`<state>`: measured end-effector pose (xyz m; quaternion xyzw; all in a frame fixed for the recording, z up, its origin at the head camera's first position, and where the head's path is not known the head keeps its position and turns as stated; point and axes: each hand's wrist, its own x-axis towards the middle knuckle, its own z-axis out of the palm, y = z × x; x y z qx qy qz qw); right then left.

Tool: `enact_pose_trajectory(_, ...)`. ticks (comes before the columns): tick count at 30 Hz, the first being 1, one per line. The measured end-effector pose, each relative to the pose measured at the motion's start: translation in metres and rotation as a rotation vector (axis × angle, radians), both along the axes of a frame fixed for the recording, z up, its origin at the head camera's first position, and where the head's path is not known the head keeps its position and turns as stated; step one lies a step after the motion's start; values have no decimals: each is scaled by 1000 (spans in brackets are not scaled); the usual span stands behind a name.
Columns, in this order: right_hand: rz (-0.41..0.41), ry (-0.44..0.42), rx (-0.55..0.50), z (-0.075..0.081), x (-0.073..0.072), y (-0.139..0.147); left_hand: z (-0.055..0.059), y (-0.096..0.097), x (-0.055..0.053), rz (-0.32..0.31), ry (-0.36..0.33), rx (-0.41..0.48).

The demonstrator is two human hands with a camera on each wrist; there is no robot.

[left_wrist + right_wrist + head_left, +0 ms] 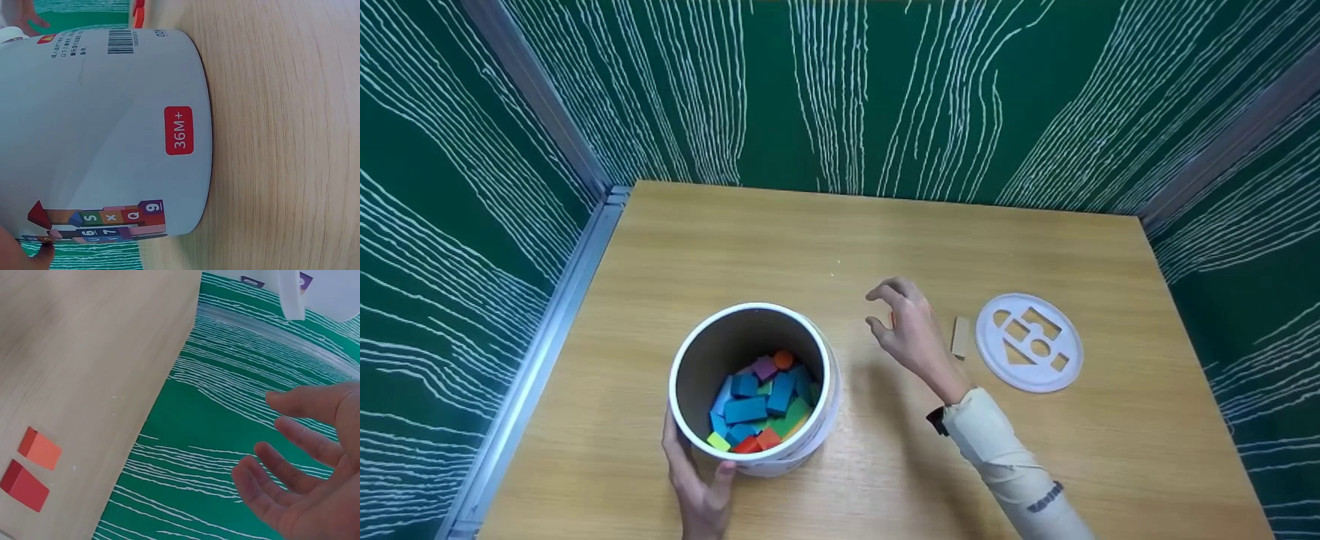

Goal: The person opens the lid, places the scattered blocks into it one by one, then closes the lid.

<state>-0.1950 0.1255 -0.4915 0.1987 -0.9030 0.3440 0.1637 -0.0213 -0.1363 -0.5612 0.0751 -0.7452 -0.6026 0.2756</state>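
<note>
A white bucket (823, 420) stands on the table, tilted in the head view, with several coloured blocks (746, 409) inside. My left hand (699, 480) holds its near left side, the thumb at the front wall just under the rim and the fingers along the outside. Printed letter blocks and a red label (179, 130) show on its wall in the left wrist view. To the right of the bucket, my right hand (911, 326) is raised over the table, fingers spread and bent, with nothing between them. Beyond it lie an orange-red block (44, 451) and a red block (25, 486), mostly hidden by the hand in the head view.
A plain wooden block (961, 337) lies right of my right hand. Beside it is a round white lid (994, 360) with shaped cut-outs. Green walls (840, 97) with white lines enclose the wooden table (720, 240) at the back and sides.
</note>
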Motion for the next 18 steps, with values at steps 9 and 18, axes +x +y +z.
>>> enact_pose_trajectory(9,-61,-90,-18,-16,-11,8,2,0,0,5,-18,-9)
enact_pose_trajectory(18,-78,-156,-22,-35,-21,16,-1,-2,-2,-15,23,-32)
